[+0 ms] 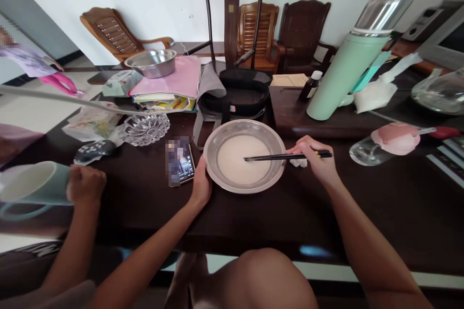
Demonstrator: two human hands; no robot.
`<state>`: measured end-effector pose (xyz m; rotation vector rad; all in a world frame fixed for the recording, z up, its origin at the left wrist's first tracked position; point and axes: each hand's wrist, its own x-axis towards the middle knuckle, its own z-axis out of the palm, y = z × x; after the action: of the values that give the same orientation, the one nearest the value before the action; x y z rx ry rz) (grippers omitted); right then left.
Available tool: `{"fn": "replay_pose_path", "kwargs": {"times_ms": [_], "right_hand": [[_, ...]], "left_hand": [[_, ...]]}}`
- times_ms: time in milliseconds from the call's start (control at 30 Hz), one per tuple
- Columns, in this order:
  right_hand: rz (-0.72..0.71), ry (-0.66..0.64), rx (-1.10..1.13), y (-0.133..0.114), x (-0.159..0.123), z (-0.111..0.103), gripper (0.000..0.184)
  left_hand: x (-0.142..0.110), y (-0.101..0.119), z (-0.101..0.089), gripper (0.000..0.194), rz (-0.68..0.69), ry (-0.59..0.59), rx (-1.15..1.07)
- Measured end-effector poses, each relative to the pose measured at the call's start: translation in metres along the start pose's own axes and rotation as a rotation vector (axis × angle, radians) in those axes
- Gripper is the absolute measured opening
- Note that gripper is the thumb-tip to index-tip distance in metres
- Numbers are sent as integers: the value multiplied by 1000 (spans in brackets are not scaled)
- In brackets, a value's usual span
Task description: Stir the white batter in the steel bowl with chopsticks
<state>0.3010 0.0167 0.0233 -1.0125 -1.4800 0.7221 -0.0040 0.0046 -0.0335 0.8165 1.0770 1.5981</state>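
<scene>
A metal bowl point(210, 164) with a wide rim stands on the dark table, holding a pale, milky liquid point(235, 166). My left hand point(201, 183) grips the bowl's left rim, its fingers partly hidden behind the side. In my right hand point(315, 154) is a pair of black chopsticks point(273, 157), held nearly level with the tips in the liquid near the middle. Just under that hand, a crumpled white tissue point(299, 162) lies right of the bowl. A phone point(184, 164) with a lit screen lies left of my left hand.
Another person's hand point(87, 181) is at a pale green mug point(39, 181) on the left. A glass dish point(145, 128) and a black bag point(235, 91) lie beyond. Rightward stand a green thermos point(348, 67) and a pink-lidded bottle point(384, 145). Someone stands far left.
</scene>
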Motion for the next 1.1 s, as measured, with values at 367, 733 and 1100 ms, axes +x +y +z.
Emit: {"fn": "replay_pose_path", "kwargs": {"times_ms": [367,733,1100], "right_hand": [[35,-6,-23,-1,1,3,46],[18,-51,-45,0,0,7,42],[-13,-109,-71,-2,1,7,40]], "left_hand": [[1,0,-1,50,-4,10,11],[2,-4,-4,47,38,-31,58],[3,-3,-4,46,38,-49,46]]}}
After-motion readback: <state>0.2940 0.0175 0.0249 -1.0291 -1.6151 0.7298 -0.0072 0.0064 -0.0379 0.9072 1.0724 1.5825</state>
